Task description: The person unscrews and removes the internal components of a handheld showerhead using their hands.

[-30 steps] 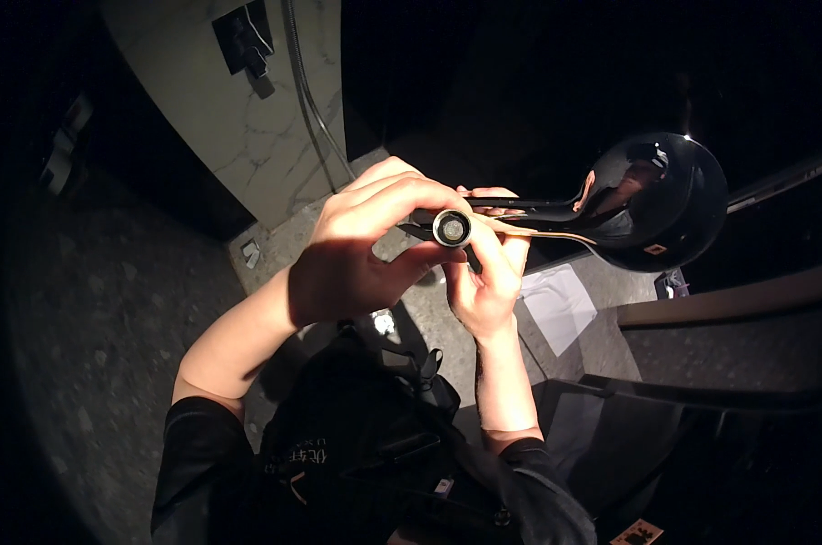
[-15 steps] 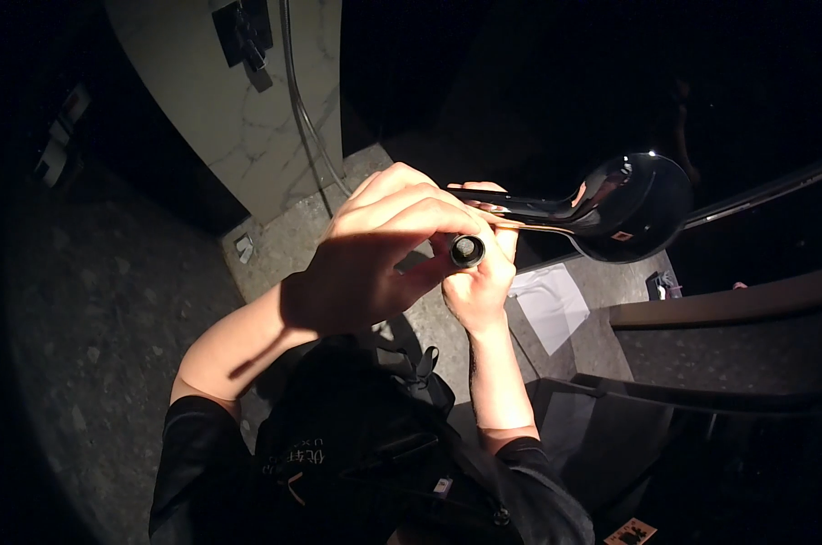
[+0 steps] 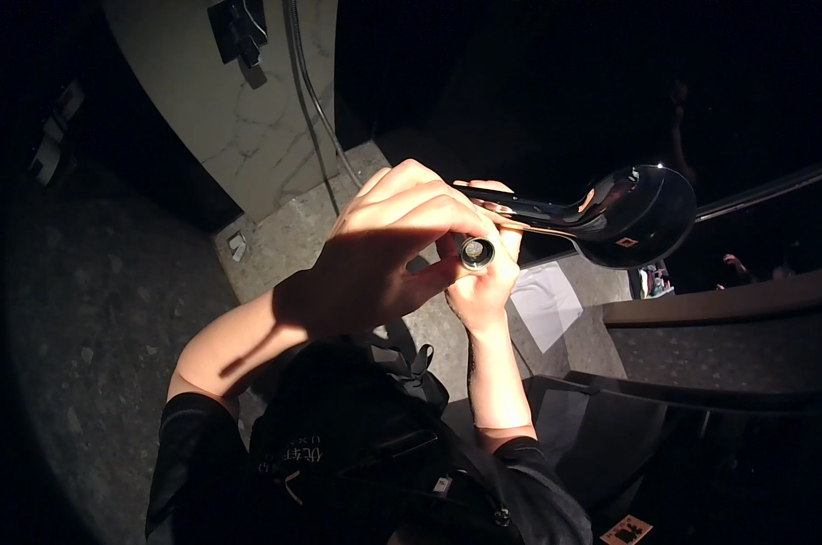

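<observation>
My left hand [image 3: 388, 241] pinches a short dark tube [image 3: 476, 253] between thumb and forefinger, its ringed round end facing up. Just behind it, my right hand [image 3: 484, 286] is closed around the narrow handle of a glossy black piece with a wide, round, bowl-like head [image 3: 643, 213]. That head points to the right, reflects light and carries a small orange mark. The two hands meet, and the left one partly covers the right fingers. Where the tube's lower end goes is hidden behind my fingers.
A grey flexible hose [image 3: 316, 109] hangs along the pale marbled wall [image 3: 247, 145], near a dark wall fixture [image 3: 238, 36]. A white sheet [image 3: 547, 304] lies on the grey stone surface below. A black bag [image 3: 338, 436] is at my front. Dark reflective panels stand at right.
Both hands, with the tube and the black piece, have shifted slightly right and down. The tube's end has turned, and more of its inside shows. Both holds stay closed.
</observation>
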Demonstrator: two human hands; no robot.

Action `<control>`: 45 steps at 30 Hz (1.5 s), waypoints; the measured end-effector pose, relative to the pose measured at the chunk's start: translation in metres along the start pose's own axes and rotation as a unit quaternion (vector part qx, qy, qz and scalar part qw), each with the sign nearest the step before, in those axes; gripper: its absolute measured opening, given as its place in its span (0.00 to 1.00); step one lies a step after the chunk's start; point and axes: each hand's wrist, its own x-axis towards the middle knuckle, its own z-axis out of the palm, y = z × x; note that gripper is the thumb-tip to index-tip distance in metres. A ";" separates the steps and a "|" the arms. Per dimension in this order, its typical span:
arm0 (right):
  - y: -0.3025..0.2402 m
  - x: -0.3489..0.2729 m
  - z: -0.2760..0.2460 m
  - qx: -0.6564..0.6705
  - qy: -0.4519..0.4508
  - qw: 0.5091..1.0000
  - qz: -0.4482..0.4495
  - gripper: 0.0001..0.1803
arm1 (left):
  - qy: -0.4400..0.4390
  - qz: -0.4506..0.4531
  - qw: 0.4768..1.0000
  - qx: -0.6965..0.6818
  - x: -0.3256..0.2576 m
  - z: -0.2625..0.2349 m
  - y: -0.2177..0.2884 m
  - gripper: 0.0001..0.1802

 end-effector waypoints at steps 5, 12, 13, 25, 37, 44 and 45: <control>-0.001 0.000 -0.001 0.025 0.000 1.000 0.013 0.13 | -0.026 -0.010 1.000 0.003 0.002 -0.002 0.002 0.15; -0.004 -0.001 0.002 0.032 0.014 0.999 0.032 0.21 | -0.011 -0.014 1.000 -0.004 0.001 0.000 0.002 0.14; -0.002 -0.002 0.001 0.016 0.008 0.999 0.029 0.21 | -0.009 -0.013 1.000 0.001 0.001 0.000 0.002 0.14; -0.004 0.002 -0.003 0.053 0.014 0.998 0.008 0.14 | -0.015 -0.010 1.000 -0.016 0.002 0.000 0.002 0.14; -0.009 0.005 -0.004 0.049 0.015 0.999 0.014 0.15 | 0.011 -0.007 1.000 -0.016 0.004 0.001 0.003 0.12; -0.002 0.005 -0.004 -0.001 -0.013 1.000 -0.020 0.17 | 0.005 -0.018 1.000 0.001 0.003 0.001 0.007 0.11; -0.003 0.003 -0.003 0.000 -0.013 1.000 -0.020 0.17 | -0.001 -0.024 1.000 -0.006 0.003 0.001 0.008 0.11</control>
